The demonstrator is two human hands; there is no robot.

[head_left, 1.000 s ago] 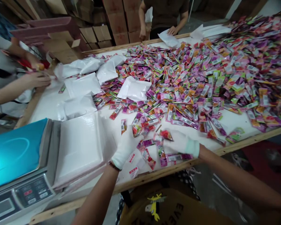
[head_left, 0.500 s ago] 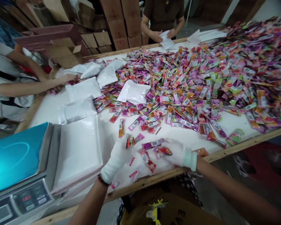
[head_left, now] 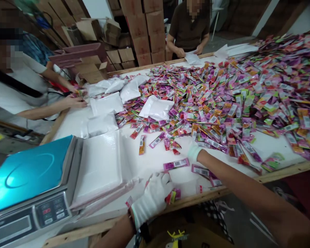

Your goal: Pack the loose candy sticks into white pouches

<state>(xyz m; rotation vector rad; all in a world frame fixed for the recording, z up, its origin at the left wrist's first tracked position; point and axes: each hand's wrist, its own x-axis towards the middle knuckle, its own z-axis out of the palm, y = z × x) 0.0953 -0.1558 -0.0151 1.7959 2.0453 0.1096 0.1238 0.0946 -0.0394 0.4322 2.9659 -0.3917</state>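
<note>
My left hand (head_left: 155, 194), in a white glove, is closed round some small colourful sachets (head_left: 173, 195) low over the front edge of the table. Their ends stick out past the fingers. My right hand (head_left: 187, 147), gloved too, reaches to the near edge of a big heap of sachets (head_left: 186, 93). It is close to a few red and purple sachets (head_left: 170, 143), and its fingers are too blurred to make out. Between the hands lies a purple sachet (head_left: 176, 164) with a barcode. More purple sachets (head_left: 205, 172) rest under my right forearm.
A scale (head_left: 36, 168) with a blue top stands at the left, beside a stack of white bags (head_left: 98, 165). Filled white bags (head_left: 157, 107) lie along the heap. One co-worker (head_left: 23, 79) handles sachets at the left; another (head_left: 189, 31) holds a white bag at the far side.
My left hand has moved right and down, closing over sachets near the table edge. My right hand has moved forward to the heap. The view has shifted, showing more of the left co-worker.
</note>
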